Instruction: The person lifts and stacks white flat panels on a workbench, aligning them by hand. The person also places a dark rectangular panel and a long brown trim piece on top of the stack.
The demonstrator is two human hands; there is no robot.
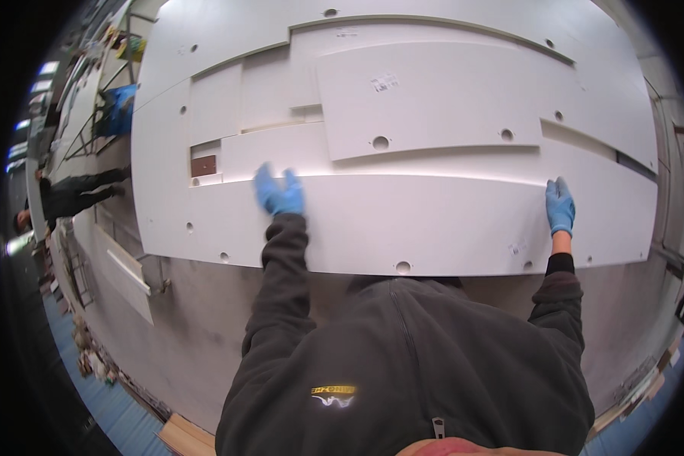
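Left hand (281,196) (motion-blurred): fingers spread, over far edge of front white panel (418,224); contact unclear. Panel lies flat among other white panels (433,91), long axis left-right. Right hand (560,209): fingers close together, near its right end; hold cannot be told.

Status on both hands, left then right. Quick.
Left hand: open, fingers spread, blurred, at the near panel's far edge; contact unclear.
Right hand: fingers together at that same edge; whether it grips cannot be told.
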